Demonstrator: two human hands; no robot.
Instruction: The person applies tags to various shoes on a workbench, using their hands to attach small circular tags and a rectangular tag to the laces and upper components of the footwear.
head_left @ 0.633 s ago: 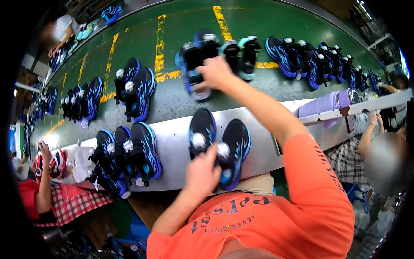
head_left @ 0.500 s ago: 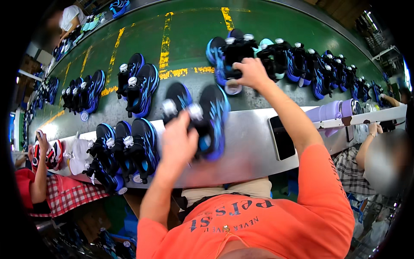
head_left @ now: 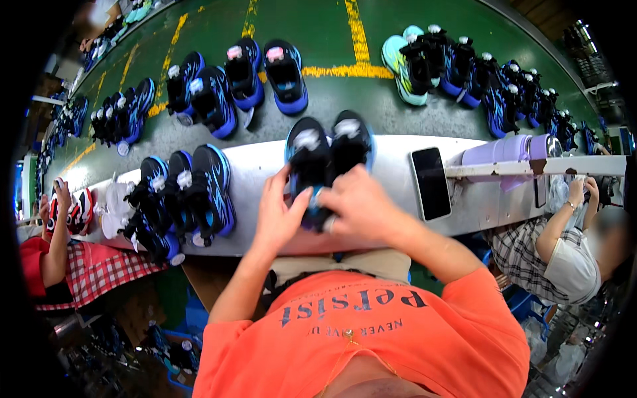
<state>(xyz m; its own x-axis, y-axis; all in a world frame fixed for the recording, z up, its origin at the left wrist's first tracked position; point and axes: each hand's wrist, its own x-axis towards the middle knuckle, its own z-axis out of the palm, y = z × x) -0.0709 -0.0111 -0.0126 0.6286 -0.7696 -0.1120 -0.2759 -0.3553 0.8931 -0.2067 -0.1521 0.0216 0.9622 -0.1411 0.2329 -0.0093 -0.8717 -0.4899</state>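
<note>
**Left hand (head_left: pixel 272 209) and right hand (head_left: pixel 358 199) at the heel end of the left shoe (head_left: pixel 309 159)**

Head view: the left shoe, black with blue edging, points its toe away from the person on the metal bench (head_left: pixel 391 189), directly in front of the body; the right shoe (head_left: pixel 353 142) sits just beside it on the right, toe the same way, its heel hidden by the right hand; each carries a whitish patch over the tongue.

The pair looks light; the uppers are probably soft and give under the fingers, while the sole should be stiffer and grippy rather than slippery; nothing about them seems fragile; the heel and the rim of the opening look like the surest places to take hold.

The left hand has its grip narrowed round the near end of the left shoe, fingers along the outer side and thumb toward the heel; the right hand reaches across with bent fingers at the same heel, but whether they pinch it or only touch it I cannot tell.

A dark phone (head_left: pixel 431 184) lies near, to the right; three shoes (head_left: pixel 202 192) stand together on the bench to the left.
</note>
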